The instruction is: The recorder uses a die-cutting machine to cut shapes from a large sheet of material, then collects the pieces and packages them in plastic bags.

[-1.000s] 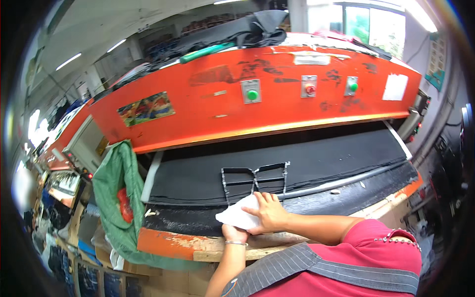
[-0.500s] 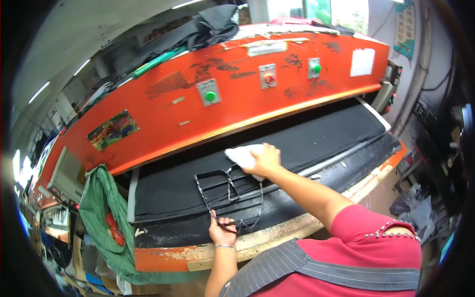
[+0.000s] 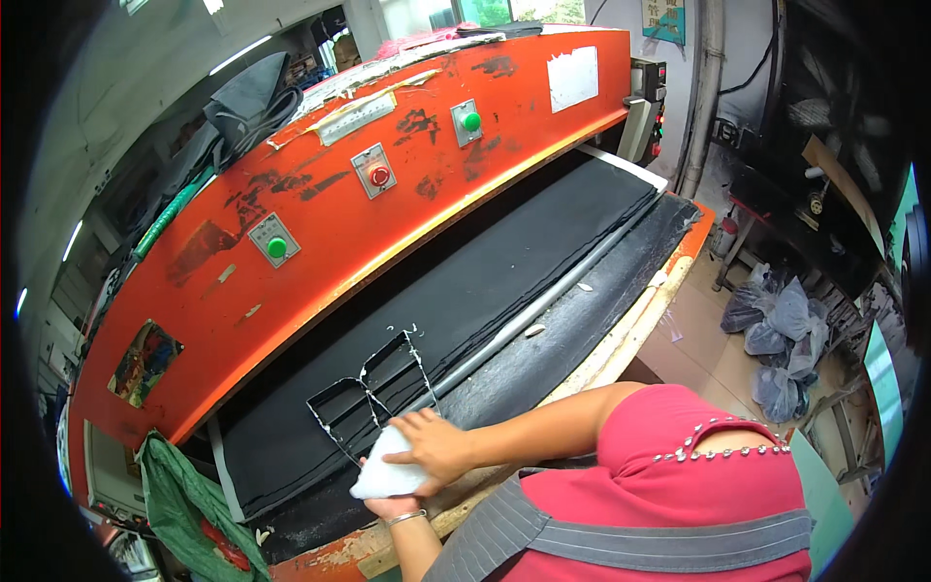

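Note:
A thin-walled cutting die (image 3: 366, 380), a dark metal frame with white specks along its edges, stands over the near left part of the black press bed. My right hand (image 3: 436, 448) is closed on a soft white wad (image 3: 386, 475), cloth or foam, pressed over the die's near end. Just under the wad lies my left hand (image 3: 396, 506), with a metal bangle at its wrist. The die's near end runs down behind the wad toward this hand, whose fingers are mostly hidden.
An orange press beam (image 3: 320, 194) with green and red buttons spans above the black bed (image 3: 504, 262). A grey rod (image 3: 543, 310) runs along the bed, and a worn wooden strip (image 3: 601, 354) edges its front. Green sheeting (image 3: 189, 504) hangs at left; plastic bags (image 3: 786, 330) lie at right.
My right hand has brought the white wad from the die's far side down to its near end, beside my left hand. The view has turned toward the right.

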### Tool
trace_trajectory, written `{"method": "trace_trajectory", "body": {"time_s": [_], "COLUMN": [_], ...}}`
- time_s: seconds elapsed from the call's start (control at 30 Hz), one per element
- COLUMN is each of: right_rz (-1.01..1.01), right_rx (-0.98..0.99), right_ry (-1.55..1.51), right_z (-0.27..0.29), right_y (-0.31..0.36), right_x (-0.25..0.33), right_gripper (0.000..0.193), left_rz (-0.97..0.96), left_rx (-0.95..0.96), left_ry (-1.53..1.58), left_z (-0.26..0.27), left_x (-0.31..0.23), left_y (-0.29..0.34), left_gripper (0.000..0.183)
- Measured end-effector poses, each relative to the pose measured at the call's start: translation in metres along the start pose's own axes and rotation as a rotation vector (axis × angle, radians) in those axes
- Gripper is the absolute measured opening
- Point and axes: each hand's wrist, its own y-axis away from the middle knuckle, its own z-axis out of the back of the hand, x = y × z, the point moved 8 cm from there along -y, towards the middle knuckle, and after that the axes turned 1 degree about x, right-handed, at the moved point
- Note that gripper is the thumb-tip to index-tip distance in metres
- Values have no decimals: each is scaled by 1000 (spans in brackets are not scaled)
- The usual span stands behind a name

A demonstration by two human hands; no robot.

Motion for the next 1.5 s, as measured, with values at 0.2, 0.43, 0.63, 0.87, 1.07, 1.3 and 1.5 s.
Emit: {"method": "trace_trajectory", "body": {"time_s": [0.2,0.43,0.63,0.87,1.07,1.3,1.5], "right_rz": [-55,121,178,127,-49,-422,-389], "right_rx": [20,-509,-1111,-980,-111,-120,-212], "right_ry": [129,525,802,394,452,153,-64], "right_z": [23,190,431,429,149,50,31], "right_y": [65,42,-45,-101,19,175,165], "right_x": [-51,-80,-127,-135,-175,-221,-239], "right_gripper": [77,80,48,34,30,63,46], "left_rz": [-107,-466,-672,-643,-633,-580,-795], "left_rx": [-235,-359,-323,-269,-271,-221,-326], "left_ry": [-55,-225,-887,-853,-851,-1044,-1378], "left_z": [15,30,-27,-6,-6,8,-24], "left_x": [-4,-21,-22,-45,-42,-22,-30], "left_y": [11,39,67,104,104,88,118], "left_gripper": [30,36,55,34,25,22,18]}}
